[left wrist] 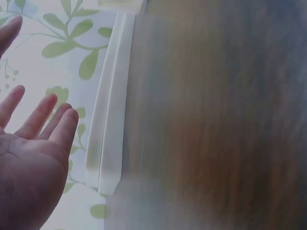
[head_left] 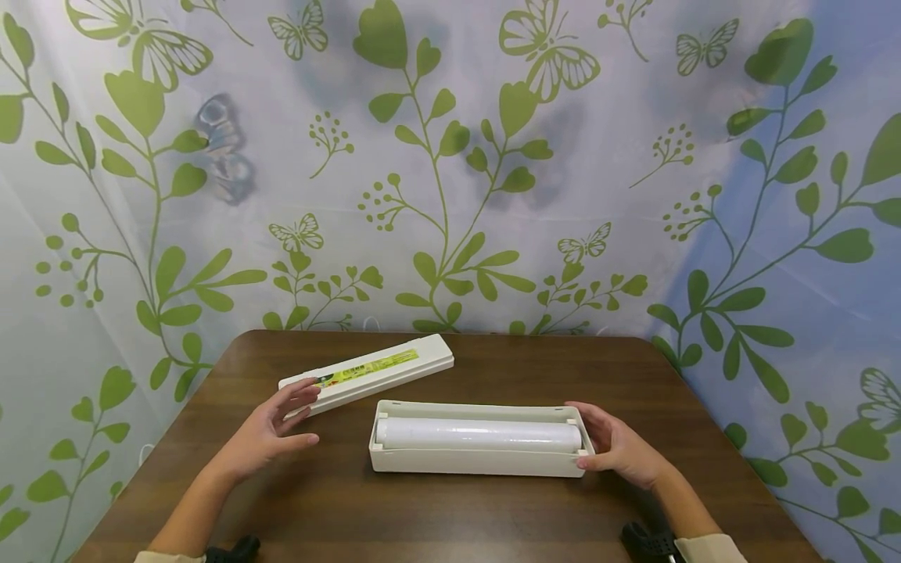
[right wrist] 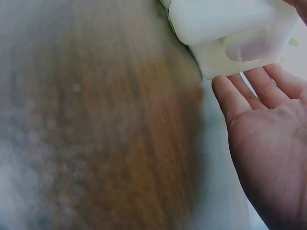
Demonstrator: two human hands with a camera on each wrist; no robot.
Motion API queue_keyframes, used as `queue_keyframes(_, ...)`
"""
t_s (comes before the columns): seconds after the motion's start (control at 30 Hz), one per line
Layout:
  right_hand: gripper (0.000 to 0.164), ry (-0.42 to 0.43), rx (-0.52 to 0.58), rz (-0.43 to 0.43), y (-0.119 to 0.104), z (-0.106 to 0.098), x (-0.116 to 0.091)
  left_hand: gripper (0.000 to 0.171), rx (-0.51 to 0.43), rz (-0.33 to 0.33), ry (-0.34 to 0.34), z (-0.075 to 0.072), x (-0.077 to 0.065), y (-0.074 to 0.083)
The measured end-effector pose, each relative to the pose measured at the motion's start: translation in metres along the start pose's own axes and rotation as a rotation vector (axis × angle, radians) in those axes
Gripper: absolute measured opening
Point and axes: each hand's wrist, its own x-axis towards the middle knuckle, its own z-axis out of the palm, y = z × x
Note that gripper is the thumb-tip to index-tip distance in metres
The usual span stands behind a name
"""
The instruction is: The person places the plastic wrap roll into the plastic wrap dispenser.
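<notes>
The cling-film dispenser tray (head_left: 482,463) sat open near the middle of the brown table (head_left: 436,516), its long side running left to right, with the roll of film (head_left: 479,433) lying flat inside it between the two end walls. From my remote seat I judged the job to be part done: the roll looked seated in the tray, while the lid (head_left: 369,372) lay apart on the table, beyond and to the left of the tray, angled away toward the far edge and not yet on the box.

My right hand (head_left: 619,450) was at the right end of the tray; its fingers were relaxed and slightly spread, with the thumb against the near right corner. In the right wrist view the fingertips (right wrist: 249,91) rested just under the corner of the white tray (right wrist: 230,33), with no clear grip on it, so I counted that hand as steadying, not holding.

My left hand (head_left: 271,430) hovered between lid and tray with palm turned inward and fingers loosely spread, holding nothing. Its fingertips were close to the near end of the lid; whether they touched it I could not tell. The left wrist view showed the open palm (left wrist: 29,163) beside a pale strip that I took for the lid (left wrist: 108,129), though blur hid the detail.

What remained, as I read it, was fetching the lid and closing the box.
</notes>
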Motion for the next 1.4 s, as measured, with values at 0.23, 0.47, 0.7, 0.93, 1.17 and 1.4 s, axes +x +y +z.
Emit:
queue_keyframes(0.23, 0.085, 0.003, -0.006, 0.007, 0.000, 0.001, 0.000, 0.087, 0.043, 0.056, -0.004, -0.018, 0.000, -0.005)
queue_keyframes(0.47, 0.085, 0.011, -0.008, 0.027, 0.001, 0.000, -0.001, 0.083, 0.153, 0.079, -0.018, -0.031, 0.002, -0.008)
queue_keyframes(0.7, 0.084, 0.013, -0.007, 0.043, 0.000, 0.000, -0.001, 0.084, 0.349, 0.067, 0.016, -0.033, 0.007, -0.010)
queue_keyframes(0.93, 0.085, 0.019, -0.013, 0.068, -0.002, 0.001, -0.001, 0.081, 0.525, -0.020, 0.044, -0.039, 0.011, -0.013)
queue_keyframes(1.17, 0.085, 0.018, -0.016, 0.081, -0.003, -0.001, -0.001, 0.077, 0.627, -0.044, 0.044, -0.044, 0.015, -0.016)
queue_keyframes(1.4, 0.085, 0.017, -0.018, 0.081, -0.003, -0.002, -0.001, 0.078, 0.698, -0.015, 0.026, -0.049, 0.023, -0.025)
